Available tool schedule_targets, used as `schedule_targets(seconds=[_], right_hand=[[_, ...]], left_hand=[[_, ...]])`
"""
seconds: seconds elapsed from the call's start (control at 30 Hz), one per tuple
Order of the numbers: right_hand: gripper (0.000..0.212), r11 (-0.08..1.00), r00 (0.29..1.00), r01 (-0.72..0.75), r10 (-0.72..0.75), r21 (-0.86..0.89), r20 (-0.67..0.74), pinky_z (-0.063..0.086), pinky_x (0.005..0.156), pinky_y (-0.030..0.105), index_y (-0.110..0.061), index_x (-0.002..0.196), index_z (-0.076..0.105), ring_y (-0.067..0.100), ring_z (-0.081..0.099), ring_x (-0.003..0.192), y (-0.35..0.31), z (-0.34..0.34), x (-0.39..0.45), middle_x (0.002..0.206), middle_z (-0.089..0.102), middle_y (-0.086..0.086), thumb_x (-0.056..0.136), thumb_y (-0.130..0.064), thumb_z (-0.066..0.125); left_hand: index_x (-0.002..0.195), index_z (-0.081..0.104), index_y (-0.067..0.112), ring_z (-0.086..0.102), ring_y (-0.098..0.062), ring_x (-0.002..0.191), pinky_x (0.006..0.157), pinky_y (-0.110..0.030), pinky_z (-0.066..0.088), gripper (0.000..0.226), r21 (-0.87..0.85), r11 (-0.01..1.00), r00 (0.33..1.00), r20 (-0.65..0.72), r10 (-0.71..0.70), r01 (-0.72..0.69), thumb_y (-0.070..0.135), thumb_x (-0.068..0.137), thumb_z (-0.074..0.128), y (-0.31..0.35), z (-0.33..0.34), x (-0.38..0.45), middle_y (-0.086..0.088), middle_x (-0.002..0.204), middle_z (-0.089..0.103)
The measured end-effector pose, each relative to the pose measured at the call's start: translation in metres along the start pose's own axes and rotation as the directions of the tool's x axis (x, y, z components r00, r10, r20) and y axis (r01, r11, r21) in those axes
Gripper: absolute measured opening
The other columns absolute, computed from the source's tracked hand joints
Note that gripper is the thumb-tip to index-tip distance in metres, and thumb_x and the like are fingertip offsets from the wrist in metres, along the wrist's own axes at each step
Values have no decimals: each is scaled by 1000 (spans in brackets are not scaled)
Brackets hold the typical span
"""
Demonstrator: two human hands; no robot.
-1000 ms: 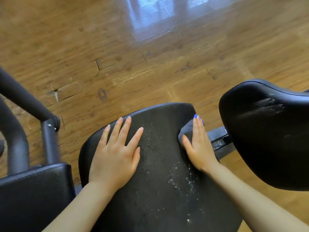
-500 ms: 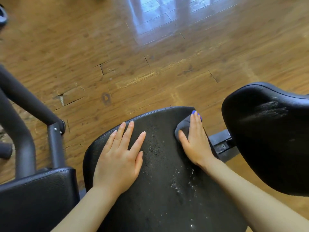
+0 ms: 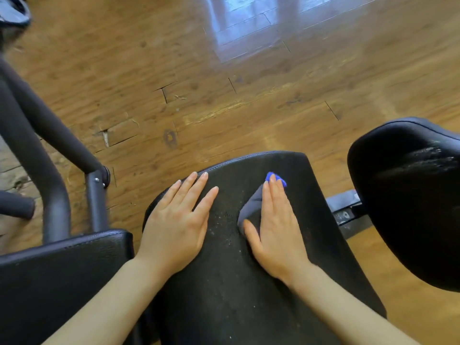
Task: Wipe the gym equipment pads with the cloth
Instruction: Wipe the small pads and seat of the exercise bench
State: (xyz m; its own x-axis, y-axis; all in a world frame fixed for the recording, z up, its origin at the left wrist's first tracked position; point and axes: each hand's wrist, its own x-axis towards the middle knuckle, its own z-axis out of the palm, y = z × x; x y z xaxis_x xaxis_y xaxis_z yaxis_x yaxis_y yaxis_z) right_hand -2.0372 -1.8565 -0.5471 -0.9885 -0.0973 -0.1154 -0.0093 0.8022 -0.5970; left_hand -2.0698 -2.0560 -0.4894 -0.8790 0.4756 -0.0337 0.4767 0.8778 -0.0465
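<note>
Right hand (image 3: 276, 227) flat on cloth (image 3: 251, 205), left hand (image 3: 176, 220) splayed empty bracing middle pad (image 3: 224, 295); press evenly through probable dust specks.

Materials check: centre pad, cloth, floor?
Centre pad: black grained vinyl or faux leather, judging by the pebbled matte surface and piped edge seam. Cloth under the right hand: soft grey-blue fabric, possibly microfibre; it folds and bunches. Floor: glossy wood-look planks, wood or laminate; grain, plank seams and window glare.
</note>
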Motion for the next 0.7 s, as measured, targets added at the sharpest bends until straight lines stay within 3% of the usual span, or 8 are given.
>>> schedule_targets(seconds=[0.1,0.33,0.43,0.53,0.63,0.7], right_hand=[[85,999,999,35,-34,-15,39,2,119,27,-8,153,6,13,-5,148,-17,8,-53,161,0,4,86,-51,37],[81,997,998,28,-31,-69,-56,5,121,34,0,151,10,20,-2,148,-40,13,47,160,3,13,89,-50,26],[81,998,998,64,-64,-22,5,8,119,34,-3,152,9,17,-2,148,-45,14,-11,160,2,9,89,-47,33],[84,989,990,134,-130,-69,50,15,114,34,-2,150,19,19,9,148,-43,15,-77,160,13,10,85,-49,43],[81,980,983,178,-173,-88,68,7,117,30,-2,150,19,21,7,148,-40,15,-43,159,10,11,87,-47,41],[79,983,988,153,-154,-98,-1,-2,118,27,-2,150,15,19,0,147,-47,13,6,159,5,11,89,-47,34]], left_hand=[[137,54,12,38,-30,139,114,-46,27,48,-30,998,998,-30,-61,60,18,91,41,0,-4,-9,-14,149,42],[135,56,13,38,-28,139,115,-41,24,51,-56,992,993,-35,-111,109,12,85,46,1,-3,-7,-13,148,44],[133,58,12,40,-30,138,114,-40,25,53,-59,992,993,-36,-117,114,11,84,39,0,-2,-8,-13,147,45],[132,59,12,42,-30,136,113,-41,26,54,-66,991,992,-27,-123,121,9,83,37,1,-2,-8,-13,146,46],[132,59,12,42,-30,136,113,-41,26,54,-65,991,992,-37,-120,117,9,84,35,0,-2,-8,-13,146,47],[131,59,12,43,-30,136,113,-40,25,53,-74,990,991,-50,-123,119,10,85,34,0,-2,-7,-14,145,47]])
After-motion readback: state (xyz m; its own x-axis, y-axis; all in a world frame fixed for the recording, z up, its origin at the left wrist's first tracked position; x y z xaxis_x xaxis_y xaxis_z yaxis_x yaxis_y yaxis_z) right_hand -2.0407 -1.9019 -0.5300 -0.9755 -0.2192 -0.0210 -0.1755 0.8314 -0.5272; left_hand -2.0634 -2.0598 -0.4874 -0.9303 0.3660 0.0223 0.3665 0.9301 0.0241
